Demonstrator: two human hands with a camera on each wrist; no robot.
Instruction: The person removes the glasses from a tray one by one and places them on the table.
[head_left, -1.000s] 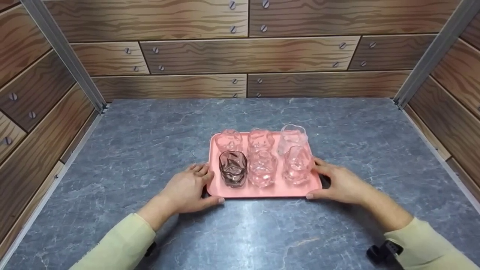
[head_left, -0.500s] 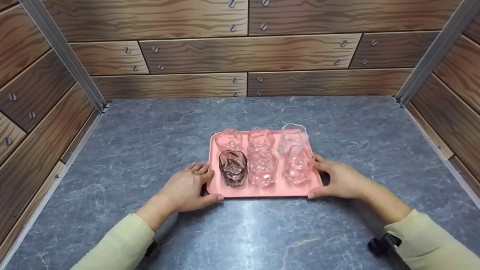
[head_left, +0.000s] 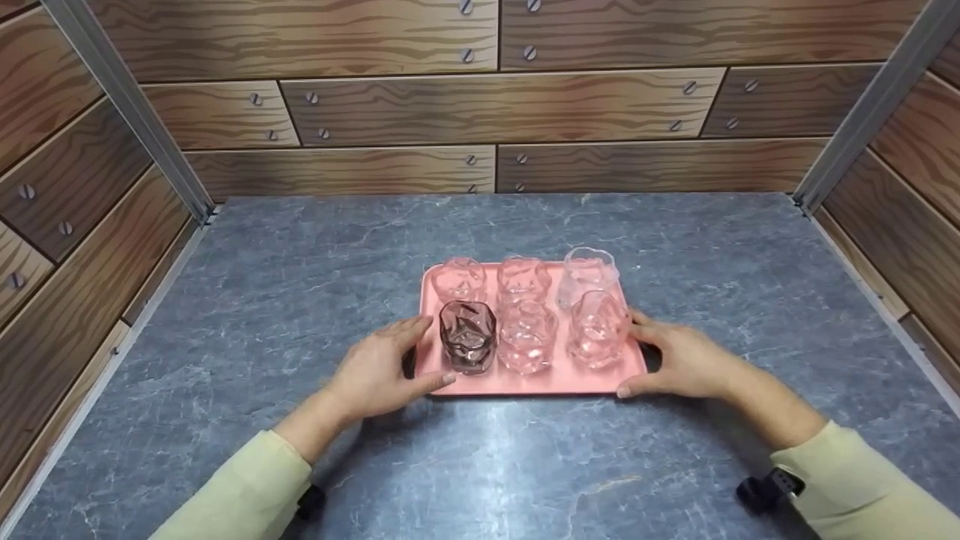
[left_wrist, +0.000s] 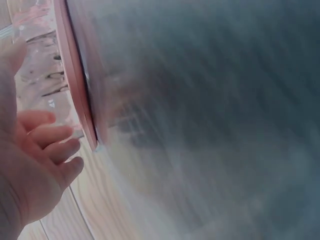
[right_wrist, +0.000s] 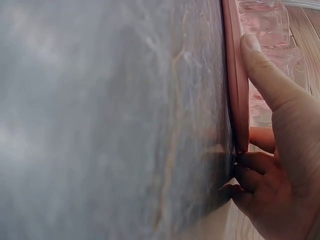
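Observation:
A pink tray lies on the table with several faceted drinking glasses standing on it in two rows. At its front left is a dark smoky glass. My left hand is spread at the tray's left side, its thumb and fingers over the rim and close to the smoky glass. In the left wrist view, the fingers of the left hand are loosely bent beside the rim. My right hand grips the tray's right side. In the right wrist view, the right thumb lies along the rim, with the fingers curled at the edge.
Clear glasses stand beside and behind the smoky one, including a front right glass near my right fingers and a taller-looking back right glass. The grey marbled table is enclosed by wood-patterned walls and metal posts.
My left hand has let go of the tray's left edge and moved slightly inward toward the smoky glass. The right hand and tray have hardly moved.

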